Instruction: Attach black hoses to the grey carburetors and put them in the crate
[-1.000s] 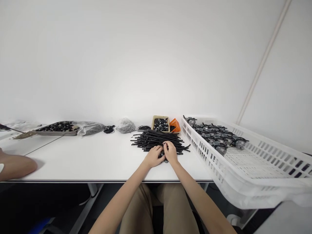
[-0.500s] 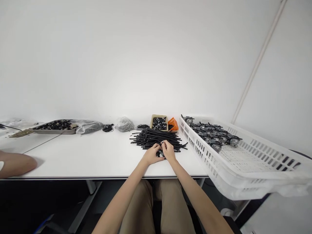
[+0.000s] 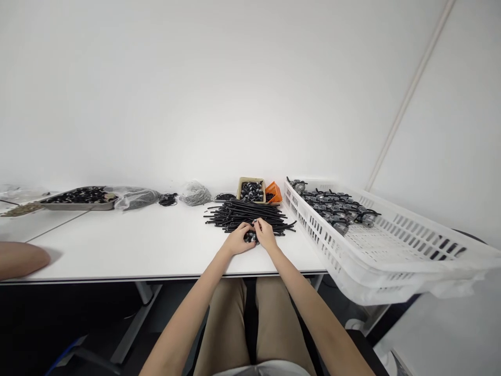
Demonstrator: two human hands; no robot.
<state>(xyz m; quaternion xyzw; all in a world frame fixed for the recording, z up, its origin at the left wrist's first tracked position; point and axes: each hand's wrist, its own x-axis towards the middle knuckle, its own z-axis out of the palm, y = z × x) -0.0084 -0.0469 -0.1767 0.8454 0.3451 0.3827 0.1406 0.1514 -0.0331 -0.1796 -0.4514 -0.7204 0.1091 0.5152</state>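
A white laminate tabletop (image 3: 136,240) runs across in front of me, smooth and matte, with a thin dark edge along my side, and a plain white wall (image 3: 195,94) rises behind it, crossed at about 1 o'clock by a pale diagonal strip (image 3: 410,89). My left hand (image 3: 238,241) and right hand (image 3: 266,235) meet at 12 o'clock, with the fingers curled closed around a small dark fitting (image 3: 251,238), which they mostly hide. It sits at the near edge of a loose heap of thin black rubber tubes (image 3: 242,215), straight, matte and lying roughly side by side, their ends splayed out. Just beyond the heap stands a shallow tan tray (image 3: 250,178) of dark, rounded fittings, touching an orange slotted plastic basket (image 3: 274,193) on its right. At 2 o'clock, a white perforated plastic crate (image 3: 415,232) holds a cluster of grey round parts with black tails (image 3: 332,211). Toward 11 o'clock lie two small coils of black cord (image 3: 168,199) and a crumpled clear bag (image 3: 194,194) of grey bits. Farther out at 10 o'clock, a metal tray (image 3: 78,207) carries black pieces beside another clear bag (image 3: 136,198). At 9 o'clock, another person's forearm (image 3: 19,260) rests on the tabletop.
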